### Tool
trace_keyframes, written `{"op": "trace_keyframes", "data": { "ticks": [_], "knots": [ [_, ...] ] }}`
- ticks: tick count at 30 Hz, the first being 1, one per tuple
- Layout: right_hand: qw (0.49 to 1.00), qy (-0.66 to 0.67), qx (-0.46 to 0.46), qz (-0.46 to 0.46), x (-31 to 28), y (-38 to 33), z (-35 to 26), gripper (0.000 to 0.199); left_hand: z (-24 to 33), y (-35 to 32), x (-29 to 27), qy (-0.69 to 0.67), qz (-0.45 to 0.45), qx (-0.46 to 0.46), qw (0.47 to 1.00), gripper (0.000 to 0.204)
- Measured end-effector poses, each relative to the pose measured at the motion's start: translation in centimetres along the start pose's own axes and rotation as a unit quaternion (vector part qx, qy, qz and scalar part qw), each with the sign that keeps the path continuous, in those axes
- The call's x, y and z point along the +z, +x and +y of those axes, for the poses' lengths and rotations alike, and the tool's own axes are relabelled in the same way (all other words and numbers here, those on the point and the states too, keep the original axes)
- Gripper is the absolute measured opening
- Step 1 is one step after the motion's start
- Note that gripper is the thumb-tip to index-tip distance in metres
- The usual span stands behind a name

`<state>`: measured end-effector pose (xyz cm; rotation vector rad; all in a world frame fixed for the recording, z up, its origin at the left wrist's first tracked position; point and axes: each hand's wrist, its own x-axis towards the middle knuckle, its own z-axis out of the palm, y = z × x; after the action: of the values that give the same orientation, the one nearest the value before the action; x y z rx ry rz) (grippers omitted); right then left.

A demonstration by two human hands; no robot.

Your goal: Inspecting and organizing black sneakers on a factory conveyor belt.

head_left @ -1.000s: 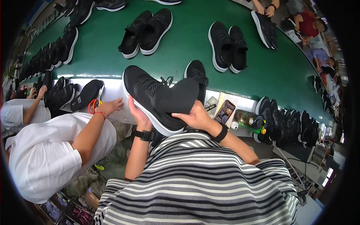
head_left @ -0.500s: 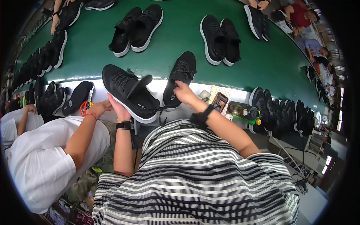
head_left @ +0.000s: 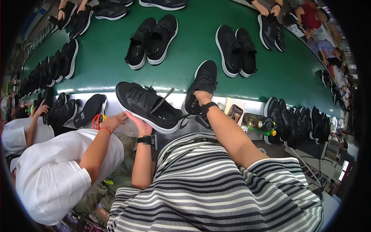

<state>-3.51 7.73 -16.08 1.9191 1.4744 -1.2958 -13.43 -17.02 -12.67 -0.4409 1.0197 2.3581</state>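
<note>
My left hand (head_left: 139, 124) supports a black sneaker (head_left: 135, 98) with a white sole from its near left side, fingers tucked under the sole. The sneaker is tilted, its toe pointing up and left, and its tongue stands up from the opening. In my right hand (head_left: 203, 97) is a second black sneaker (head_left: 206, 77), toe pointing away; my fingers reach into its opening and are partly hidden there. A black lace loop (head_left: 184, 121) hangs between the two heels. Close beside my left hand is a co-worker's hand (head_left: 116, 121), with a red wrist cord.
Pairs of black sneakers stand on the green belt (head_left: 104, 58). On the pale ledge lie a phone (head_left: 235, 113), a drink bottle (head_left: 258, 123) and orange-handled scissors (head_left: 99, 120). Sneakers (head_left: 284, 118) line the right side. Co-workers' hands (head_left: 266, 9) hold sneakers across the belt.
The view has shifted, moving everything right and lower in the picture. My right hand has reached further forward over the second sneaker's opening. My left hand still supports the first sneaker.
</note>
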Motion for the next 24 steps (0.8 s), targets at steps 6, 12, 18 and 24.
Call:
{"op": "trace_keyframes", "data": {
  "ticks": [6,12,18,24],
  "knots": [
    [0.989,-0.03,-0.146,-0.01,0.2,2.1,2.6,0.052,-0.3,0.0,0.9,0.02,-0.013,-0.054,0.998,0.075],
    [0.991,-0.121,-0.042,-0.049,0.1,5.3,1.4,0.067,-2.2,0.0,1.6,0.046,-0.087,-0.105,0.99,0.074],
    [0.98,-0.123,-0.145,0.053,0.3,4.5,3.8,0.047,-4.9,1.6,1.5,0.233,-0.079,-0.163,0.956,0.073],
    [0.782,-0.145,-0.596,0.112,0.4,-0.5,5.7,0.027,-3.5,-0.8,3.8,0.67,-0.054,0.213,0.709,0.05]
  ]
}}
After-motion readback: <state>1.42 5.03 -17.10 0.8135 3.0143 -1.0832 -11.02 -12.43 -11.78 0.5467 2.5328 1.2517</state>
